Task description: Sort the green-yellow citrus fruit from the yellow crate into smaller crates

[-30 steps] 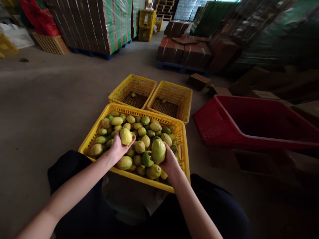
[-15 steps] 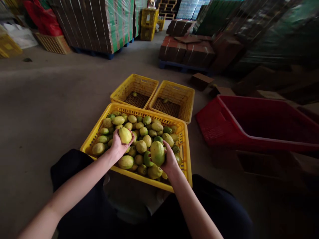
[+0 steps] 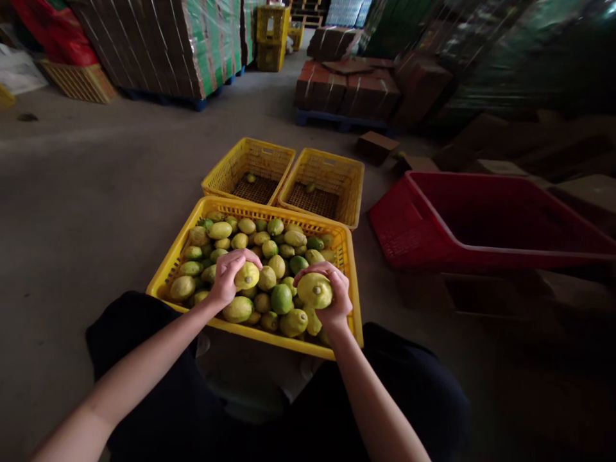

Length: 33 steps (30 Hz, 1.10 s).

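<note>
Over a yellow plastic crate point(image 3: 158, 277) full of green and yellow lemons, both my hands each grip one fruit. My left hand point(image 3: 226, 280) is closed around a yellow lemon point(image 3: 247, 276), fingers over its top, its tip facing me. In my right hand point(image 3: 339, 300) sits a larger yellow-green lemon point(image 3: 315, 290), its nubbed end turned toward me. Below and between the hands lie loose lemons, among them a green one point(image 3: 282, 299). The fruit under my palms is hidden.
Beyond the full crate stand two yellow crates, a left one point(image 3: 212, 181) and a right one point(image 3: 357, 196), each with a fruit at the bottom. A red tub point(image 3: 397, 228) is at the right. Strapped cartons point(image 3: 346, 90) rest on a blue pallet farther back.
Both hands have rolled their lemons over, so the fruit ends now face me and my fingers lie over the tops. The whole view has shifted slightly.
</note>
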Each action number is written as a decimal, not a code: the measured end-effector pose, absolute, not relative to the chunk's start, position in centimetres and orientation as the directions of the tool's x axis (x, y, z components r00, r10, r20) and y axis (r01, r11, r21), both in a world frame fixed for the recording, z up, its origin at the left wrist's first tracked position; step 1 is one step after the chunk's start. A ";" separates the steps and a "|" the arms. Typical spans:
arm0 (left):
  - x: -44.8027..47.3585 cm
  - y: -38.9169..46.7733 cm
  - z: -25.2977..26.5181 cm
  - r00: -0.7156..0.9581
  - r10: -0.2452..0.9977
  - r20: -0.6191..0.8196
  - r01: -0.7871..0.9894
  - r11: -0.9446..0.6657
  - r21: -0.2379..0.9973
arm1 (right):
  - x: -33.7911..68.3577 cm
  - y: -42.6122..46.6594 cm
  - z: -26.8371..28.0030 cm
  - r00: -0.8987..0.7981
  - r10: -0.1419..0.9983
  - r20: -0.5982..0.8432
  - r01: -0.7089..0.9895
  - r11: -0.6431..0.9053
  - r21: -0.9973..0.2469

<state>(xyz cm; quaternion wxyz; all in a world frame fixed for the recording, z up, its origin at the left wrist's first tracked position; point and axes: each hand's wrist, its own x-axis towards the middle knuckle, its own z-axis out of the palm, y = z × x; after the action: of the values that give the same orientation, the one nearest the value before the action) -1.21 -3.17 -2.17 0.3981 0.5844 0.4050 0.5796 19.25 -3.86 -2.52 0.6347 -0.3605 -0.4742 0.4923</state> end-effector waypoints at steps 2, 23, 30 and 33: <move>-1.2 -3.2 -2.2 -0.006 0.940 0.340 0.018 -0.340 0.940 | 19.3 -3.8 -2.5 0.065 0.962 0.266 -0.272 0.274 -0.922; -1.6 0.0 -1.7 0.265 0.607 -0.749 -0.758 0.612 0.228 | 18.7 -1.2 -5.0 -0.165 0.650 -0.742 -0.781 -0.545 -0.304; -1.3 -0.5 -2.1 0.316 0.634 -0.706 -0.622 0.701 0.350 | 18.8 -1.1 -5.6 -0.050 0.708 -0.705 -0.805 -0.446 -0.391; -1.3 -0.5 -1.7 0.274 0.748 -0.605 -0.628 0.616 0.477 | 18.8 -1.4 -4.3 -0.096 0.748 -0.656 -0.748 -0.489 -0.448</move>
<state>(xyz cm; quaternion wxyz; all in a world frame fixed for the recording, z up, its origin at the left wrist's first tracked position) -1.31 -0.53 -1.66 0.7949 0.0714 0.4195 0.4325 18.80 -1.43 -4.28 0.5055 -0.4433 0.0001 0.7402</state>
